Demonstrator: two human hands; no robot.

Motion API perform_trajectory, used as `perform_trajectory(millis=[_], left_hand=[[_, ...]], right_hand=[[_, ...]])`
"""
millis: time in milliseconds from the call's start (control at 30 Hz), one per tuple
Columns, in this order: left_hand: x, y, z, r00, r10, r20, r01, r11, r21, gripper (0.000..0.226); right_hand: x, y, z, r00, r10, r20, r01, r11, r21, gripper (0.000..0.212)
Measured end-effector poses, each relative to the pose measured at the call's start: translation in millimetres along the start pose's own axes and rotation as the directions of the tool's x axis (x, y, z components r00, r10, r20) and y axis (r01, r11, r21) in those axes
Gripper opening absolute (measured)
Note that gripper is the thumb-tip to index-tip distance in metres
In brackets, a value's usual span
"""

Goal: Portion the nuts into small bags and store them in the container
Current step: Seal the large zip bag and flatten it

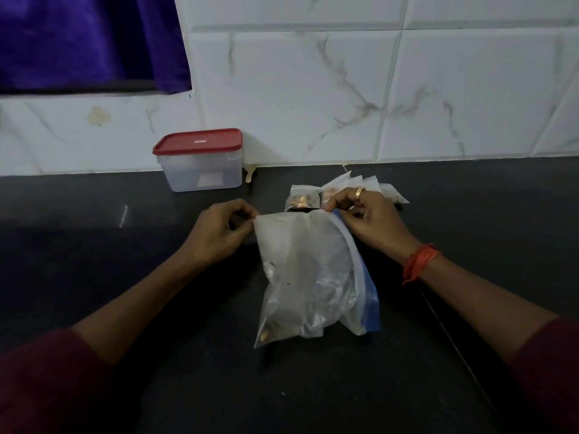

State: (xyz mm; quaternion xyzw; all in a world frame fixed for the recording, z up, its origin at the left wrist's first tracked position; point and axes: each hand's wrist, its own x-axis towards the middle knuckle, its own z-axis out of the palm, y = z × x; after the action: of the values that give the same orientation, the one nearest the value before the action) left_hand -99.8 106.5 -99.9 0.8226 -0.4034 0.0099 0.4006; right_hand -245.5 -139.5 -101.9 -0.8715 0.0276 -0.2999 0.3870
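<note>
Two dark red sleeves (47,380) are cut off at the bottom corners, at 7 and 5 o'clock; between the forearms, just below centre, one big bag (307,277) of cloudy plastic stands crumpled on the dark surface (125,277); a blue strip (369,302) runs down its right side; a few nuts (264,335) show at its bottom left corner, the rest of its contents too fogged to make out.

Both hands hold the bag's top edge; the left hand (219,233), at 9 o'clock of the bag's mouth, pinches the left corner with curled fingers and thumb; the right hand (366,220), at 3 o'clock of it, pinches the right end; one ring (359,192) sits on a finger, one orange band (419,261) on the wrist.

Past the hands, at 12 to 1 o'clock, lie the small bags (303,198); one shows whole with nuts inside; the others are half hidden behind the right hand, at least four in all, exact count unclear.

At 11 o'clock one clear container (200,170) stands against the tiled wall (313,89), its red lid (198,140) on; its contents cannot be made out; a purple curtain (87,42) is cut off at the top left.
</note>
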Motion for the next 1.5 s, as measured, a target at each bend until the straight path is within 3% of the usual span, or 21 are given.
perform_trajectory(millis=[233, 400, 567, 667, 733, 800, 833, 900, 1000, 1067, 1167, 1333, 1400, 1500], left_hand=[[7, -17, -19, 0.99, -0.075, -0.12, 0.083, 0.994, 0.067, 0.008], [9, -21, -17, 0.977, -0.097, -0.191, 0.107, 0.993, 0.04, 0.007], [4, -18, -21, 0.983, -0.105, -0.149, 0.097, 0.994, -0.059, 0.015], [0, -9, -30, 0.991, -0.097, -0.093, 0.087, 0.99, -0.109, 0.013], [-4, 4, -34, 0.995, -0.094, -0.041, 0.086, 0.981, -0.172, 0.026], [-7, 19, -41, 0.981, -0.102, 0.166, 0.141, 0.961, -0.239, 0.047], [-9, 23, -46, 0.94, -0.097, 0.327, 0.184, 0.952, -0.244, 0.057], [-11, 28, -57, 0.778, -0.072, 0.624, 0.237, 0.954, -0.185, 0.064], [-14, 27, -60, 0.547, -0.047, 0.836, 0.253, 0.961, -0.112, 0.054], [-16, 27, -55, 0.498, -0.028, 0.867, 0.266, 0.956, -0.121, 0.046], [-16, 27, -53, 0.514, -0.005, 0.858, 0.29, 0.942, -0.168, 0.035], [-16, 27, -50, 0.467, -0.073, 0.881, 0.301, 0.95, -0.081, 0.028], [-16, 26, -48, 0.486, -0.09, 0.87, 0.309, 0.948, -0.074, 0.028], [-14, 23, -49, 0.578, -0.138, 0.804, 0.335, 0.939, -0.08, 0.028]], right_hand=[[2, 4, -16, 0.997, -0.007, -0.073, -0.006, 0.984, -0.18, 0.035], [1, -3, -19, 0.998, -0.042, -0.044, 0.028, 0.957, -0.287, 0.025], [1, 11, -25, 0.996, -0.079, -0.05, 0.05, 0.902, -0.43, 0.015], [-1, 15, -33, 0.998, -0.005, -0.067, -0.029, 0.869, -0.494, 0.019], [0, 14, -37, 0.993, 0.013, -0.115, -0.07, 0.86, -0.506, 0.026], [1, 11, -44, 0.99, -0.026, -0.14, -0.047, 0.869, -0.492, 0.026], [1, 8, -47, 0.99, -0.071, -0.124, 0.004, 0.881, -0.473, 0.023], [0, -6, -53, 0.982, -0.191, -0.008, 0.174, 0.911, -0.373, 0.017], [-6, -41, -57, 0.93, -0.261, 0.258, 0.316, 0.927, -0.2, 0.014], [-9, -58, -54, 0.878, -0.221, 0.425, 0.356, 0.895, -0.268, 0.014], [-18, -73, -51, 0.803, -0.158, 0.575, 0.419, 0.836, -0.355, 0.032], [-29, -89, -54, 0.695, 0.178, 0.697, 0.2, 0.883, -0.425, 0.053], [-31, -88, -48, 0.709, 0.255, 0.657, 0.144, 0.86, -0.489, 0.046], [-32, -85, -36, 0.826, 0.236, 0.511, 0.093, 0.839, -0.537, 0.041]])
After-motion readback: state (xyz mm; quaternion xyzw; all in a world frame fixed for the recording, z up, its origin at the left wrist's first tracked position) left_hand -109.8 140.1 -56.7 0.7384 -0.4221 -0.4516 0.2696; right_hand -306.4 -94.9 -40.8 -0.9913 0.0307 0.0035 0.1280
